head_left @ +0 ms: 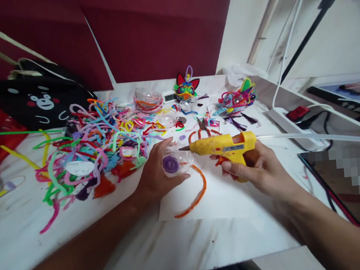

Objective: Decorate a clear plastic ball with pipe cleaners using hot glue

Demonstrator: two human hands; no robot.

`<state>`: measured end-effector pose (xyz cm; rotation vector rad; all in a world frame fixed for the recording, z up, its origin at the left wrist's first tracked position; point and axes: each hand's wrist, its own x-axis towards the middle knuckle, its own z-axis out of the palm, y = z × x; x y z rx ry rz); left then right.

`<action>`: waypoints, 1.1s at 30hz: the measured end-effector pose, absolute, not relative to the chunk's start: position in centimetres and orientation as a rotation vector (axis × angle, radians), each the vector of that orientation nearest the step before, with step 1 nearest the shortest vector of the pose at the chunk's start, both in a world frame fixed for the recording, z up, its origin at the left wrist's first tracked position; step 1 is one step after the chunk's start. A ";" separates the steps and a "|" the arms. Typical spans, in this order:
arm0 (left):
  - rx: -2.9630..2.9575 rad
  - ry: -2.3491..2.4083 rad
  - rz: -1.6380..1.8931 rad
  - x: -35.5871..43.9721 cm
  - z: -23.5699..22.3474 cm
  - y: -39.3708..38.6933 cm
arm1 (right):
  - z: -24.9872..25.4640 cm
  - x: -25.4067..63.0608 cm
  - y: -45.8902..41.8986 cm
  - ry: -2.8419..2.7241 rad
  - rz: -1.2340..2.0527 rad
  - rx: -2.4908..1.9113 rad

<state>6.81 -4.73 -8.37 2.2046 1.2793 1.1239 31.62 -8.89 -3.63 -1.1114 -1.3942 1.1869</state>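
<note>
My left hand point(155, 175) holds a small clear plastic dome point(177, 165) with a purple coiled pipe cleaner point(170, 164) inside it. In my right hand point(258, 170) is a yellow hot glue gun point(223, 147), its nozzle pointing left and nearly touching the dome's upper right edge. A clear glue stick point(309, 137) juts out of the gun's back to the right. An orange pipe cleaner point(194, 196) curves on a white sheet of paper point(223, 198) below both hands.
A big tangle of coloured pipe cleaners point(98, 138) lies at left. Two finished pipe-cleaner lion heads point(186, 88) point(240, 98), clear domes point(148, 99), pliers point(202, 126), a black bear bag point(38, 101) and a white power strip point(292, 121) with cables stand around the white table point(183, 248).
</note>
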 end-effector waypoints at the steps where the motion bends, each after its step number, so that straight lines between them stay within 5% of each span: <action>1: 2.194 1.286 1.123 6.8 -8.3 -4.8 | -3.7 31.5 -9.0 -1.407 1.162 -1.100; 33: 2.412 1.294 1.166 6.5 -8.7 -4.4 | -5.7 31.9 -9.6 -1.696 0.901 -1.116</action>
